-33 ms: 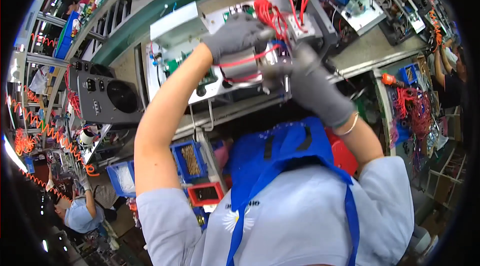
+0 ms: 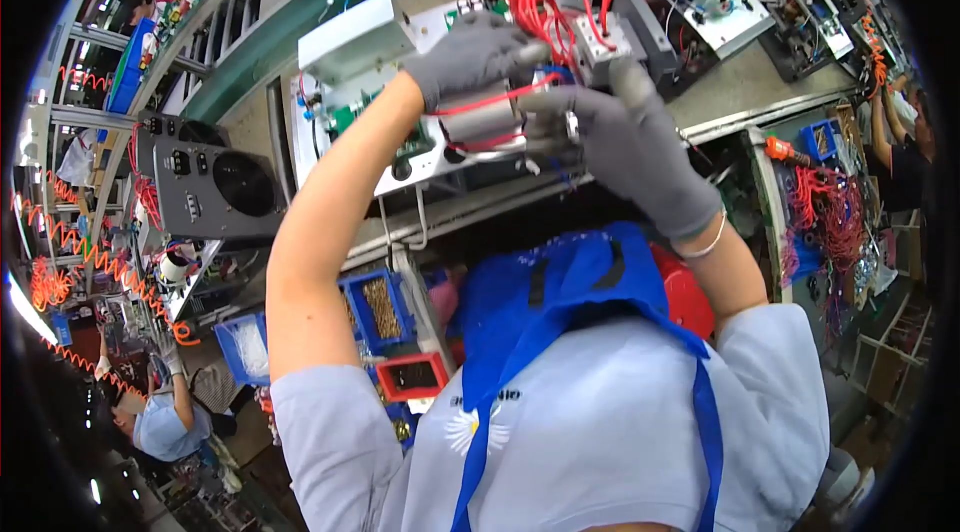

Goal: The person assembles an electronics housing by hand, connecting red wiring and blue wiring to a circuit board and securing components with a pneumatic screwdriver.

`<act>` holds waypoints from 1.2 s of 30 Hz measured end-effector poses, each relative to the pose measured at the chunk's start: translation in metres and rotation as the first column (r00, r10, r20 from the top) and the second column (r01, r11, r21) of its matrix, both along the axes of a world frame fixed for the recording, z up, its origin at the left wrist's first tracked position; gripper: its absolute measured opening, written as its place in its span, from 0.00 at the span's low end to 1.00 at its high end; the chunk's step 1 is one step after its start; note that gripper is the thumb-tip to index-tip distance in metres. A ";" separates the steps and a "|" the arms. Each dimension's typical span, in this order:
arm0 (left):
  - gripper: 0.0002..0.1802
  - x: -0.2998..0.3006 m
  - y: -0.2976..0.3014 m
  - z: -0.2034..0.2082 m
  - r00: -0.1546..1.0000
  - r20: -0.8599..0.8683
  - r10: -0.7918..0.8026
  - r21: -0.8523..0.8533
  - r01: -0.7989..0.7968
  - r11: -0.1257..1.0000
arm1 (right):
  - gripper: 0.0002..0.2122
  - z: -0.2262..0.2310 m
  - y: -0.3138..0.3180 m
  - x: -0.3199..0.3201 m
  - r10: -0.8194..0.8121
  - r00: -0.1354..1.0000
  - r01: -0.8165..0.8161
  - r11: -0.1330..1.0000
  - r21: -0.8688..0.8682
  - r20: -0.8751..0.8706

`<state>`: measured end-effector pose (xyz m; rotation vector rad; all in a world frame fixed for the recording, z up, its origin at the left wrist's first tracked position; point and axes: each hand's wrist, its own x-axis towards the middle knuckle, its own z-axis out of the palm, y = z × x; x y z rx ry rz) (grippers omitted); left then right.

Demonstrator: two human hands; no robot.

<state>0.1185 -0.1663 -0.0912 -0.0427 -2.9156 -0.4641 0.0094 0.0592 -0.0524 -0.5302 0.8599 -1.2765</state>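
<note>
The left hand (image 2: 475,60), in a gray glove, bends its fingers over the white metal plate (image 2: 425,169). A bunch of red wires (image 2: 538,14) sits just past those fingertips, and a gray tube (image 2: 482,122) lies below them. The right hand (image 2: 635,147) has some fingers pointing left, near the tube. I cannot tell if either hand's fingers grip anything.

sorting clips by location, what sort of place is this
Probably an electronics assembly workshop: an open metal chassis holds a green circuit board and red wires, a blue parts bin sits nearby, and coiled orange hose hangs at left.
</note>
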 end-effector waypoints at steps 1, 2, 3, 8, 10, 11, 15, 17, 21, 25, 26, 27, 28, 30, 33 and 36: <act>0.36 -0.005 -0.004 0.002 0.998 0.053 0.026 0.004 -0.026 1.000 | 0.28 -0.007 -0.006 -0.003 0.010 1.000 -0.009 1.000 0.011 -0.030; 0.36 -0.007 -0.002 0.002 0.996 0.067 0.053 0.042 -0.056 0.998 | 0.28 -0.038 -0.011 0.001 0.020 0.976 -0.016 1.000 0.020 -0.216; 0.36 -0.009 0.002 0.003 0.993 0.083 0.083 0.083 -0.090 0.992 | 0.28 -0.064 -0.015 0.004 0.034 0.919 -0.022 0.999 0.034 -0.394; 0.37 -0.002 -0.002 -0.005 0.994 0.041 0.103 0.033 -0.104 0.994 | 0.37 -0.022 -0.012 0.005 0.009 0.922 0.027 0.996 0.088 -0.387; 0.35 -0.006 -0.001 0.003 0.994 0.085 0.070 0.026 -0.072 0.997 | 0.38 -0.012 -0.009 0.005 -0.042 0.987 0.055 0.995 0.078 -0.155; 0.34 -0.006 0.003 0.005 0.985 0.140 0.101 0.062 -0.111 0.992 | 0.37 -0.030 -0.013 0.011 -0.026 0.951 0.060 0.993 0.102 -0.307; 0.34 -0.012 -0.005 0.000 0.990 0.073 0.124 0.052 -0.128 0.990 | 0.31 -0.044 -0.007 0.010 -0.054 0.988 0.078 0.983 0.166 -0.148; 0.34 -0.001 0.000 -0.008 0.993 0.005 0.119 0.036 -0.119 0.992 | 0.31 -0.006 -0.004 0.002 -0.055 0.988 0.060 0.998 0.026 -0.145; 0.32 -0.006 0.006 0.009 0.966 0.208 0.150 0.001 -0.153 0.988 | 0.31 -0.052 0.003 0.017 0.068 0.952 0.009 0.969 0.249 -0.299; 0.32 -0.001 0.005 0.002 0.984 0.124 0.125 -0.012 -0.125 0.992 | 0.30 -0.022 -0.005 0.005 -0.053 0.978 0.094 0.975 0.202 -0.201; 0.33 -0.004 0.007 0.015 0.967 0.228 0.113 -0.003 -0.115 0.993 | 0.29 -0.015 0.003 -0.007 0.061 0.998 -0.062 0.997 0.040 0.033; 0.33 -0.006 0.005 0.015 0.968 0.226 0.113 -0.016 -0.112 0.994 | 0.29 -0.023 -0.002 -0.004 0.058 0.998 -0.058 0.998 0.027 0.031; 0.33 -0.006 0.006 0.010 0.973 0.196 0.125 0.004 -0.129 0.992 | 0.31 -0.043 -0.003 0.005 0.003 0.995 0.015 0.986 0.167 -0.104; 0.33 -0.008 0.004 0.009 0.975 0.179 0.133 0.018 -0.139 0.990 | 0.37 -0.058 -0.007 0.010 0.051 0.965 0.024 0.959 0.282 -0.256; 0.33 -0.003 0.002 -0.002 0.988 0.088 0.126 0.030 -0.129 0.991 | 0.36 -0.018 -0.009 0.006 -0.032 0.958 0.087 0.980 0.181 -0.284; 0.32 -0.003 0.004 0.012 0.979 0.190 0.079 0.052 -0.090 0.995 | 0.37 -0.042 -0.008 0.002 -0.035 0.994 0.044 0.996 0.083 -0.105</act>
